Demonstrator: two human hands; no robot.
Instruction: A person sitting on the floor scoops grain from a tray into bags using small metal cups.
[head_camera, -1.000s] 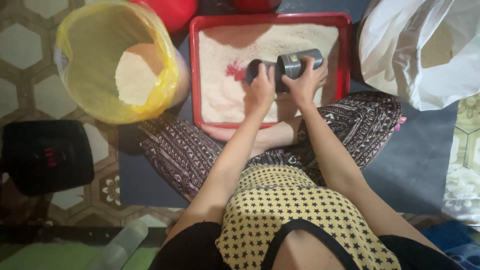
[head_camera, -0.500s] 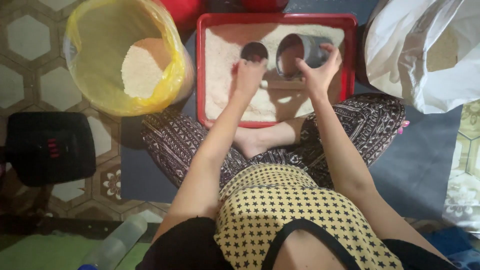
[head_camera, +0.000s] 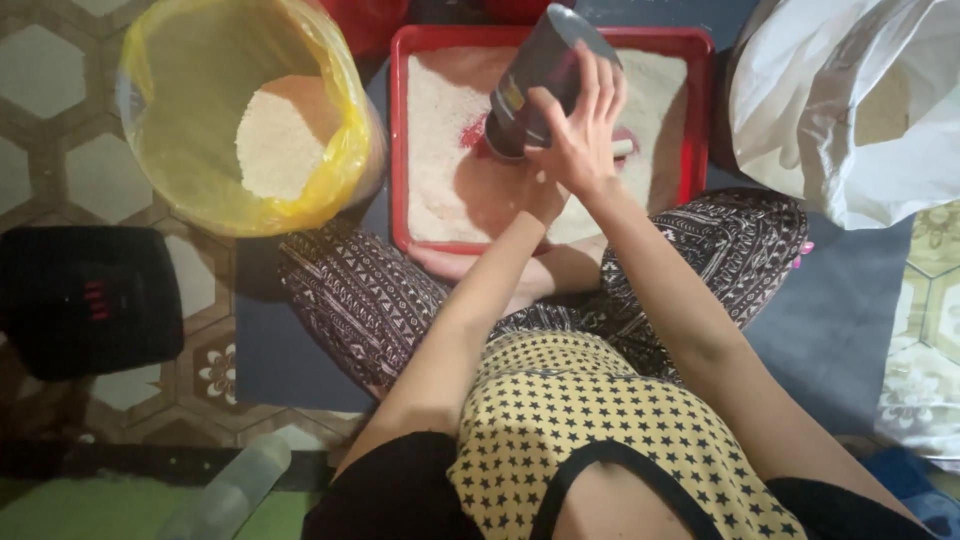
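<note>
While tilted mouth-down over red tray (head_camera: 400, 140): metal cup (head_camera: 535, 75), right hand (head_camera: 580, 140) fingers wrapped round it, left hand (head_camera: 535, 195) just below, grip hidden.

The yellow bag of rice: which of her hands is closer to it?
Left. The left hand sits under the metal cup, on the side toward the yellow bag; the right hand grips the cup farther away.

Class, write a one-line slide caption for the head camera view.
Seated cross-legged, a person tilts a dark metal cup with both hands over a red tray of white grain, beside a yellow-lined bucket.
</note>
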